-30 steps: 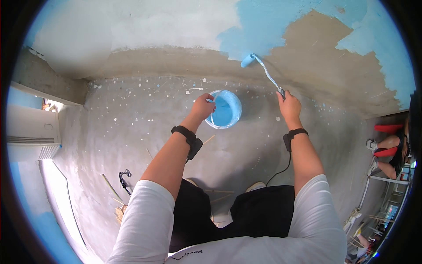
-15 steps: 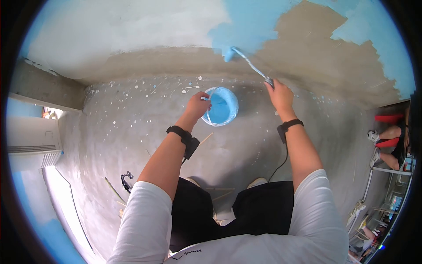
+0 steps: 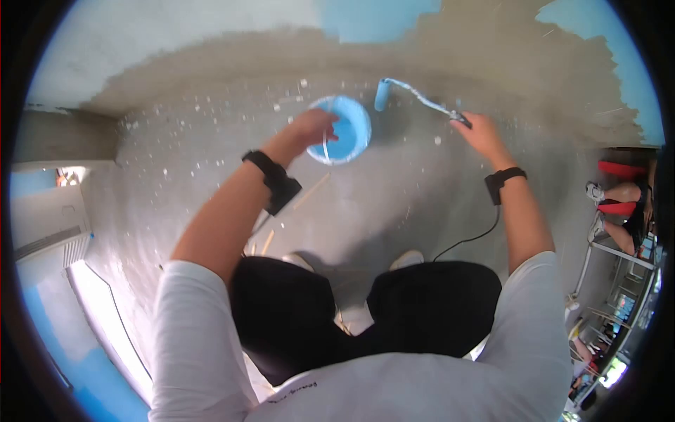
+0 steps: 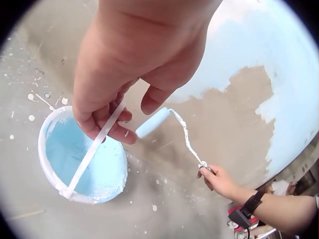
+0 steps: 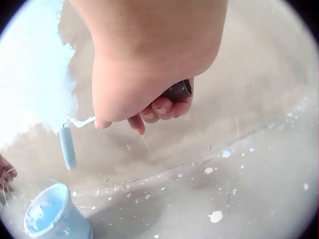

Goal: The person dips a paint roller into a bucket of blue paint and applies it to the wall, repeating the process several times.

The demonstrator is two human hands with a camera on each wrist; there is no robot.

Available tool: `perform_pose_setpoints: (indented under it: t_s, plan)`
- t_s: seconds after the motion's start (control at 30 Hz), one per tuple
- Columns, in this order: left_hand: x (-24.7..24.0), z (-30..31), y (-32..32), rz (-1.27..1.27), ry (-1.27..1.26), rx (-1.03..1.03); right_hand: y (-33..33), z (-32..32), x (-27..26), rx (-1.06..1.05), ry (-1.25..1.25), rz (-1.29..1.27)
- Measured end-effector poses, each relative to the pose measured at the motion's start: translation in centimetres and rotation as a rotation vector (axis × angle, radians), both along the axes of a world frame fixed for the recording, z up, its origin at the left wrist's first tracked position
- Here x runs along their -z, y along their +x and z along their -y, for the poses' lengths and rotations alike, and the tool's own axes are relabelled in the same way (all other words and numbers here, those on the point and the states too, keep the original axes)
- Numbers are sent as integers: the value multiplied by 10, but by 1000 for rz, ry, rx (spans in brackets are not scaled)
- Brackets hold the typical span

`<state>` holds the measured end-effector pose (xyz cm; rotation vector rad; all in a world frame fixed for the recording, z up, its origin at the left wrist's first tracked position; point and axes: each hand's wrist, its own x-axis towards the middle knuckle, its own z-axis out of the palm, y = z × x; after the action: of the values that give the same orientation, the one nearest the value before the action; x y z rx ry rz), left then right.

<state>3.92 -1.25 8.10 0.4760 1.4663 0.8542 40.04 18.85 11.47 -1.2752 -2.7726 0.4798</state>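
A white bucket [image 3: 365,130] smeared with light-blue paint [image 4: 102,167] stands on the floor ahead. My left hand [image 3: 313,128] is over its left rim, fingers curled around the thin white bucket handle [image 4: 88,159], which is raised across the opening. To the right, my right hand [image 3: 484,133] grips the dark handle [image 5: 178,91] of a paint roller [image 3: 382,95]. Its blue sleeve [image 5: 68,148] hangs near the bucket, to the right of the rim and away from the blue patch. Paint coats the roller's bent wire frame [image 4: 188,140].
Ahead rises a wall with a blue painted patch [image 3: 376,17] and bare grey-brown plaster [image 3: 485,49]. White paint drops speckle the grey floor [image 3: 394,197]. Thin sticks [image 3: 311,192] lie near my feet. At the right edge are a seated person's legs [image 3: 619,190] and metal racks.
The roller moved left along the lower edge of the blue patch, then came away from the wall to beside the bucket. My left hand stays at the bucket handle. The head view has shifted.
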Motion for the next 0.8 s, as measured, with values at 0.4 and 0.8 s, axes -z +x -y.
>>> perform_pose_setpoints:
  t_s: [0.4,0.8]
  plan:
    - [-37,73,-40,353,166,-100,249,101,-2,357,-169,111]
    - [-125,157,-66,134,-9,-255,339,213,-81,722,-383,164]
